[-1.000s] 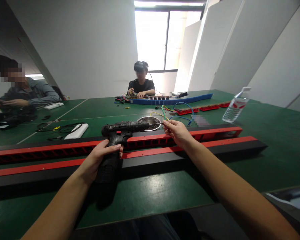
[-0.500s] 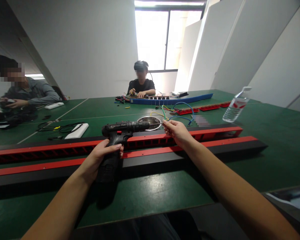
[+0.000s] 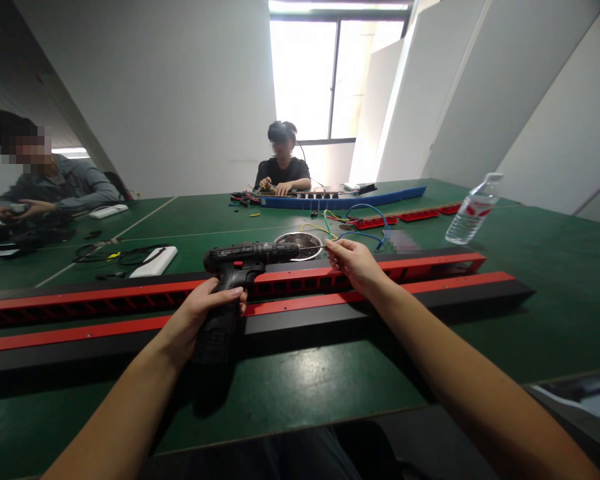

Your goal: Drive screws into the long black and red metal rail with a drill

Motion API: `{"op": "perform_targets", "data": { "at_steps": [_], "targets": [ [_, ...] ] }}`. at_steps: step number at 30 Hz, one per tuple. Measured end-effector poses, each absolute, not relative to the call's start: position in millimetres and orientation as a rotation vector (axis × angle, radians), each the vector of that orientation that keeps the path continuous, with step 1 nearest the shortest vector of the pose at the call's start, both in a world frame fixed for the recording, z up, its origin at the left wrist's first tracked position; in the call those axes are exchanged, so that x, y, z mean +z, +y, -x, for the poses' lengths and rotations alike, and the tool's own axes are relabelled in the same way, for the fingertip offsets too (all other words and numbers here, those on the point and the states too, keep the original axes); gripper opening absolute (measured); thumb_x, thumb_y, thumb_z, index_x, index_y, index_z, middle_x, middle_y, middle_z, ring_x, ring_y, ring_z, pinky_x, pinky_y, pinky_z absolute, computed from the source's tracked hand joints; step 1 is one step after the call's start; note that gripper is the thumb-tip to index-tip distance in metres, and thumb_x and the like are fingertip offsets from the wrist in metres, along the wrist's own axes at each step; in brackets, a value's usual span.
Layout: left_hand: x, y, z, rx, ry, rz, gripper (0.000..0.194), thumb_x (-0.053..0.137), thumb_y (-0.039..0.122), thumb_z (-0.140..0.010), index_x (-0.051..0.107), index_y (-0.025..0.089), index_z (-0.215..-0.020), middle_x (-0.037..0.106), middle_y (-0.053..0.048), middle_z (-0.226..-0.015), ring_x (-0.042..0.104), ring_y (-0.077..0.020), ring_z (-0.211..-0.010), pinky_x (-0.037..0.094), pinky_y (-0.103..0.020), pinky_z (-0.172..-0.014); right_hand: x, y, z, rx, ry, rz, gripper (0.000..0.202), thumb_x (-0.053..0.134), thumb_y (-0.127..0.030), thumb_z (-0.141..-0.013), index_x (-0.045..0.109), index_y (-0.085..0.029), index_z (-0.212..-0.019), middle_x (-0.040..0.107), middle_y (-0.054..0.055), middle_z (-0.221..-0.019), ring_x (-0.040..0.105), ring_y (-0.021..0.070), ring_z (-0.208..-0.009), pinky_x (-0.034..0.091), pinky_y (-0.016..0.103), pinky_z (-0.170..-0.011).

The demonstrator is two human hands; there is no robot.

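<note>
My left hand (image 3: 205, 310) is wrapped round the grip of a black power drill (image 3: 240, 257), whose nose points right. A thin bit (image 3: 313, 249) sticks out of its chuck, and the fingertips of my right hand (image 3: 347, 261) pinch the far end of it. Anything smaller between those fingertips is hidden. Just behind the chuck and bit stands a round metal bowl (image 3: 300, 239). Two long red and black bars (image 3: 285, 308) lie side by side beneath the drill and my hands.
A clear bottle (image 3: 473, 212) stands at the right. Yellow, green and blue wires (image 3: 363, 233) lie behind my right hand. White box (image 3: 154, 261) and black cables sit at left. One person works across the green table (image 3: 300, 393) at a blue bar (image 3: 345, 200), another at far left.
My hands and the drill have stayed in place. At the far left, the other person's hands have moved lower and apart.
</note>
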State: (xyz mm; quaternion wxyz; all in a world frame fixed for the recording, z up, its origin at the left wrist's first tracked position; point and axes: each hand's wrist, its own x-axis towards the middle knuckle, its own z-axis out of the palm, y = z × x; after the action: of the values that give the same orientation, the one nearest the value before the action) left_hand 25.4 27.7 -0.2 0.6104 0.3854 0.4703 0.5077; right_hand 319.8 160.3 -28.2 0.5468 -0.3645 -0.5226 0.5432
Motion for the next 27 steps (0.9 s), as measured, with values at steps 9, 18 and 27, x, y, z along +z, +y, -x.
{"op": "perform_targets", "data": {
  "at_steps": [9,18,27],
  "targets": [
    [2.1,27.3,-27.4,1.185,1.091,-0.868,0.025,0.084,0.019,-0.073,0.069,0.011,-0.092,0.071,-0.007,-0.081,0.068,-0.0153,-0.066,0.055,-0.022,-0.058,-24.8,156.8,-317.2,1.044,-1.331,0.955,0.046,0.083,-0.062,-0.068,0.067,-0.019,-0.075,0.066,0.003,-0.069,0.054,0.0124,-0.055,0.045,0.027,-0.051],
    [1.8,27.5,-26.6,1.174,1.091,-0.887,0.027,0.084,0.02,-0.074,0.07,0.011,-0.097,0.07,-0.007,-0.081,0.068,-0.016,-0.066,0.056,-0.023,-0.058,-24.6,154.3,-314.8,0.787,-1.498,0.987,0.05,0.068,-0.069,-0.082,0.065,-0.02,-0.073,0.068,0.005,-0.071,0.057,0.0149,-0.057,0.047,0.03,-0.056],
    [-1.8,29.3,-24.1,1.193,1.097,-0.909,0.027,0.084,0.02,-0.074,0.07,0.011,-0.095,0.07,-0.007,-0.085,0.068,-0.0147,-0.068,0.057,-0.022,-0.061,-23.1,157.4,-317.0,0.862,-1.406,0.977,0.044,0.073,-0.062,-0.08,0.064,-0.02,-0.071,0.068,0.004,-0.07,0.058,0.0144,-0.055,0.046,0.029,-0.054]
  ]
}}
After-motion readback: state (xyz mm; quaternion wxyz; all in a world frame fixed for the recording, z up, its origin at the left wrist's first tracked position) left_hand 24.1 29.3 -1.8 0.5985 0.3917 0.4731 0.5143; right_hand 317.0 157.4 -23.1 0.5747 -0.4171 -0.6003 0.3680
